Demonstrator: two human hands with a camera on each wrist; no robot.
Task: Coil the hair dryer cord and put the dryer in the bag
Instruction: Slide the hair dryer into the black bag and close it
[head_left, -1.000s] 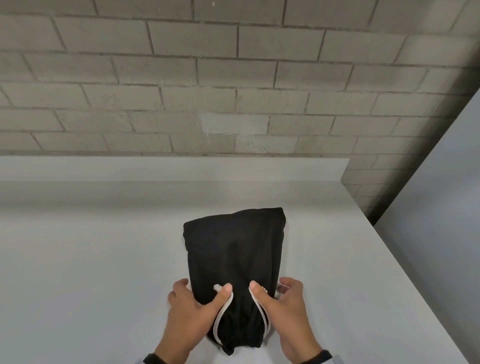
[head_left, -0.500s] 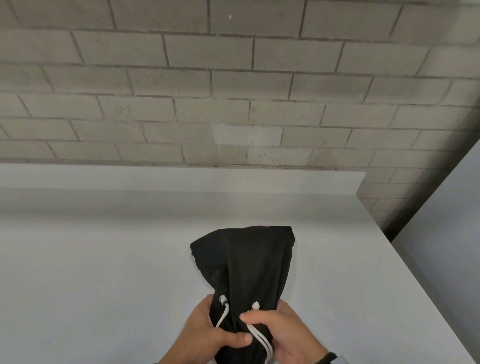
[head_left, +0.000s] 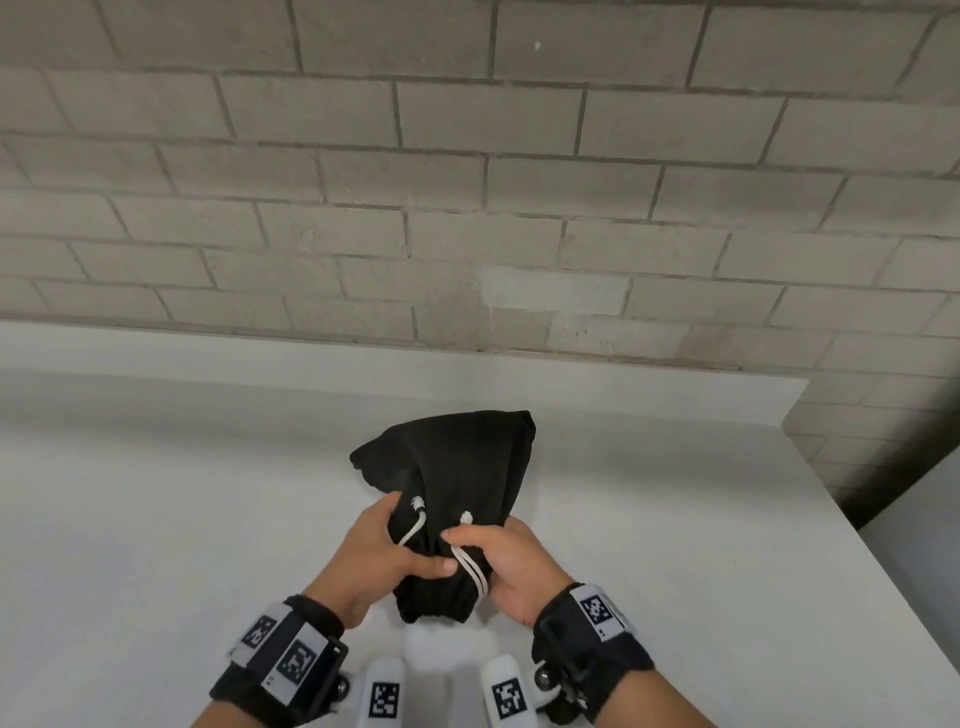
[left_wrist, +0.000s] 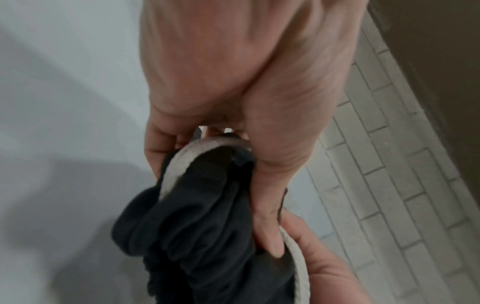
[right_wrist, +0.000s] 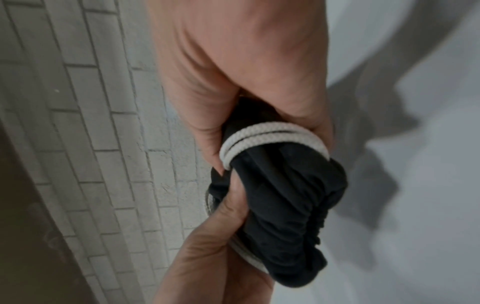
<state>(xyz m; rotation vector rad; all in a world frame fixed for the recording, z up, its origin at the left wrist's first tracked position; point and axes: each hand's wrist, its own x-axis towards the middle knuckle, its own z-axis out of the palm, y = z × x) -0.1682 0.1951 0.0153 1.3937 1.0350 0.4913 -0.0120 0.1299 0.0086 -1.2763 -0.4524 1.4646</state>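
Observation:
A black drawstring bag (head_left: 462, 478) lies bulging on the white table (head_left: 156, 519), its gathered mouth toward me. My left hand (head_left: 387, 556) grips the bunched neck from the left, thumb across the cloth. My right hand (head_left: 501, 558) grips the neck from the right with the white drawstring (head_left: 470, 569) under its fingers. The left wrist view shows the cord (left_wrist: 176, 164) looped over the black fabric (left_wrist: 197, 226) in my fingers. In the right wrist view a double white cord (right_wrist: 272, 133) crosses the puckered bag mouth (right_wrist: 291, 205). The hair dryer and its cord are hidden.
A grey brick wall (head_left: 467, 182) rises behind the table's raised back ledge (head_left: 363, 364). The table's right edge (head_left: 857, 530) drops off beside a darker gap. Bare tabletop stretches to the left of the bag.
Both hands closed in on the bag's neck and bunched it shut. The bag's mouth has cinched narrower and its far end has shifted and tilted.

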